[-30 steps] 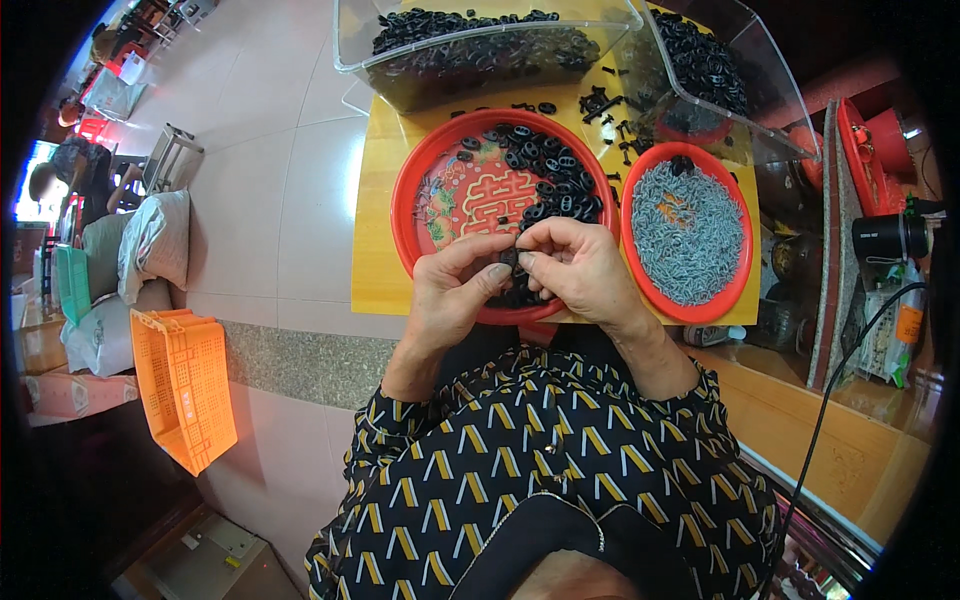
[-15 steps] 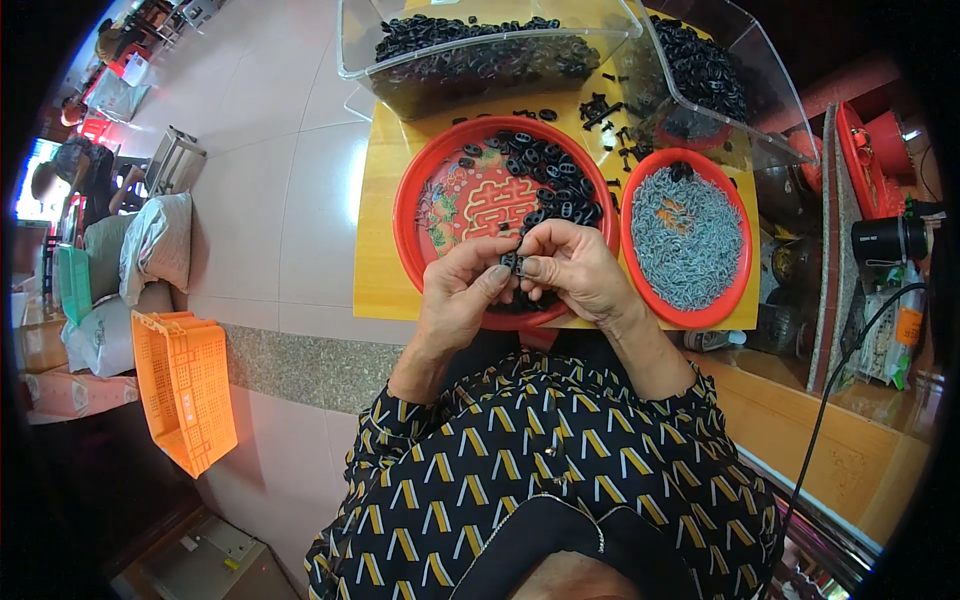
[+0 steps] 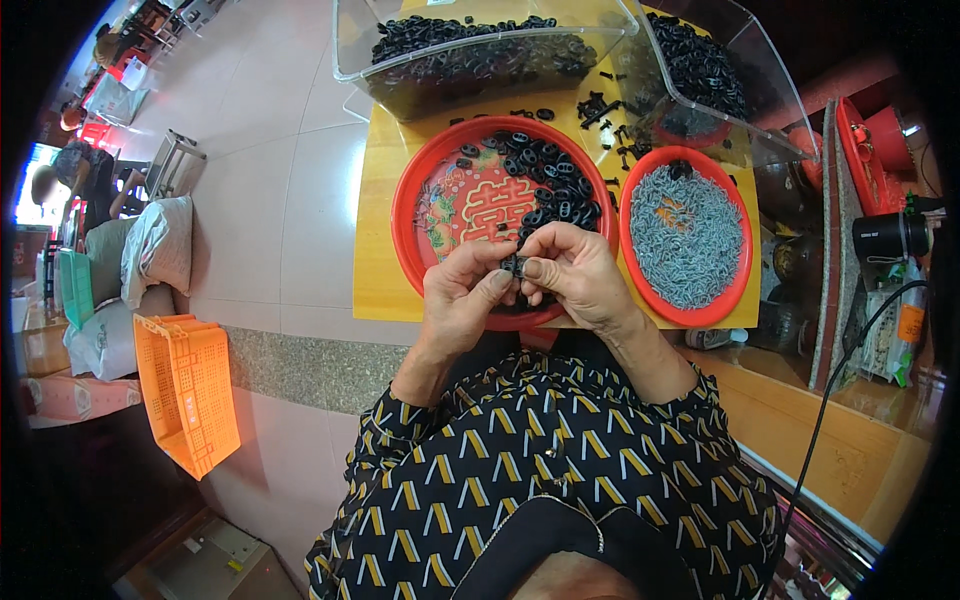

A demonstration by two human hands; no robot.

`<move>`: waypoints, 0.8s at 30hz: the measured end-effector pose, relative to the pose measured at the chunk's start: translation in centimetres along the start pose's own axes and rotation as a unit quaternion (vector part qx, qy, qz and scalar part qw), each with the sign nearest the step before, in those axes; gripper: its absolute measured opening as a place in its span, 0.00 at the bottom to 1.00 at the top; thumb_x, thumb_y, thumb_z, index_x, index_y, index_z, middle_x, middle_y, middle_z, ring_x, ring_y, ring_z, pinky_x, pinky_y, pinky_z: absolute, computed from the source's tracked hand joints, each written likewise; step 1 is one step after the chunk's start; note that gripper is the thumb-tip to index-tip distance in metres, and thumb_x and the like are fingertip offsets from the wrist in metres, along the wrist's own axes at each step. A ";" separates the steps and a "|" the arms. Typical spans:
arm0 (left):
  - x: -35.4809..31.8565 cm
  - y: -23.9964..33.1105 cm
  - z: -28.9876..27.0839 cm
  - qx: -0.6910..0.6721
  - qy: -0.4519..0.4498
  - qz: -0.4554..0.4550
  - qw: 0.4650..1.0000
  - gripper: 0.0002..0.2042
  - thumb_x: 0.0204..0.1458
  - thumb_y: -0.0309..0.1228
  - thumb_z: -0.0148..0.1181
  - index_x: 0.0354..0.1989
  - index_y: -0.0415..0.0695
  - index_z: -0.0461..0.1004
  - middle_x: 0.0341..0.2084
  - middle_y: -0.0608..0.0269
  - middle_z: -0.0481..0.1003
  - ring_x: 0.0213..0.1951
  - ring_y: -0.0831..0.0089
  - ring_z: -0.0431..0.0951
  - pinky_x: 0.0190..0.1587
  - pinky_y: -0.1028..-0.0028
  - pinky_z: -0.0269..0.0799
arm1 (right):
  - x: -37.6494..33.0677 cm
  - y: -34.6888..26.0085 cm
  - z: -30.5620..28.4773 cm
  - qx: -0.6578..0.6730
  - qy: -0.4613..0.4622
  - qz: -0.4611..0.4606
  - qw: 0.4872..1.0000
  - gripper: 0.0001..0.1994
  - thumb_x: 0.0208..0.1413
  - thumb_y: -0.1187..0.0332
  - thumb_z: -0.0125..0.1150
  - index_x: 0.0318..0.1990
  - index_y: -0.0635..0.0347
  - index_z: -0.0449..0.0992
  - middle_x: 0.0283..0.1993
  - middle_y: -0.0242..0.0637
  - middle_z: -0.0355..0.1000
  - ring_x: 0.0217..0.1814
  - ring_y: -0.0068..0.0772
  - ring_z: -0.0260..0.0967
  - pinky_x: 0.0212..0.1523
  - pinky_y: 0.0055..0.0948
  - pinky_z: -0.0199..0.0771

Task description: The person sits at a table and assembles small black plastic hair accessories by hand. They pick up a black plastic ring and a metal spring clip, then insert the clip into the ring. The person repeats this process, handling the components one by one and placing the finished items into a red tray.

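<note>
- Both hands meet over the near rim of the big red tray (image 3: 410, 215), right in front of the person's chest, close enough to see fine work.
- The left hand (image 3: 460, 300) has its fingers curled in tight, thumb and forefinger pinched on a small black ring-shaped part (image 3: 512, 266).
- The right hand (image 3: 580, 275) comes in from the other side, its fingers also closed to a pinch on that same part, thumb tip pressed against it, so the piece is gripped from both sides at once.
- Whether a second, smaller piece sits between the fingertips I cannot tell; it is too small.
- The part is held just above the tray, probably so anything dropped lands back among the loose black parts (image 3: 555, 180) heaped on the tray's far right side.
- To the right, touching the big tray, a smaller red tray (image 3: 742, 255) holds a bed of small grey metal pieces (image 3: 685, 235), within easy reach of the right hand.
- Further back on the yellow counter (image 3: 375, 250), two clear plastic bins (image 3: 350, 45) hold bulk stock of black parts, and a few strays lie scattered between them.
- Off to the left on the tiled floor (image 3: 290, 200) sits an orange crate (image 3: 190, 395), well apart from the work.
</note>
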State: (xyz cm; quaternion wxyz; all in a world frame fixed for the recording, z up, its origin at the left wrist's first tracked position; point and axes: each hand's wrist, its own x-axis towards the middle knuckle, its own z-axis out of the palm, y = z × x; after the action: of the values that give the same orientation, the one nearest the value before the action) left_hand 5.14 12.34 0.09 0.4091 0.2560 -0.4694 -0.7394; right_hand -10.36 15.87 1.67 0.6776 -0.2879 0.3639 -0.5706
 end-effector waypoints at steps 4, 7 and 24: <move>-0.1 0.1 -0.1 0.014 -0.005 0.010 1.000 0.11 0.49 0.19 0.50 0.42 0.35 0.67 0.24 0.64 0.72 0.25 0.82 0.69 0.28 0.83 0.66 | 0.0 0.1 -0.1 0.003 -0.007 0.004 1.000 0.05 0.47 0.75 0.58 0.32 0.64 0.69 0.25 0.31 0.68 0.25 0.18 0.66 0.25 0.15 0.71; 0.0 0.3 0.1 0.021 -0.018 0.018 0.999 0.11 0.48 0.19 0.49 0.42 0.35 0.67 0.25 0.63 0.72 0.25 0.82 0.69 0.29 0.84 0.66 | -0.3 0.1 -0.3 -0.005 -0.001 0.009 1.000 0.05 0.47 0.75 0.58 0.32 0.63 0.69 0.25 0.31 0.68 0.25 0.18 0.66 0.25 0.16 0.70; 0.0 0.6 0.5 0.095 -0.022 0.032 0.995 0.10 0.48 0.22 0.52 0.40 0.34 0.67 0.27 0.62 0.72 0.26 0.81 0.70 0.30 0.82 0.67 | 0.0 -0.2 -0.3 -0.030 -0.018 -0.010 0.999 0.04 0.47 0.74 0.57 0.27 0.63 0.69 0.22 0.33 0.68 0.22 0.18 0.65 0.22 0.15 0.68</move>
State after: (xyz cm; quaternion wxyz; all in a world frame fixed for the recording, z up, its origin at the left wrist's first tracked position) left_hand 4.94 12.43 0.87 0.3957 0.2623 -0.5545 -0.6835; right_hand -10.72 15.80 1.63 0.6693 -0.3214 0.3658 -0.5612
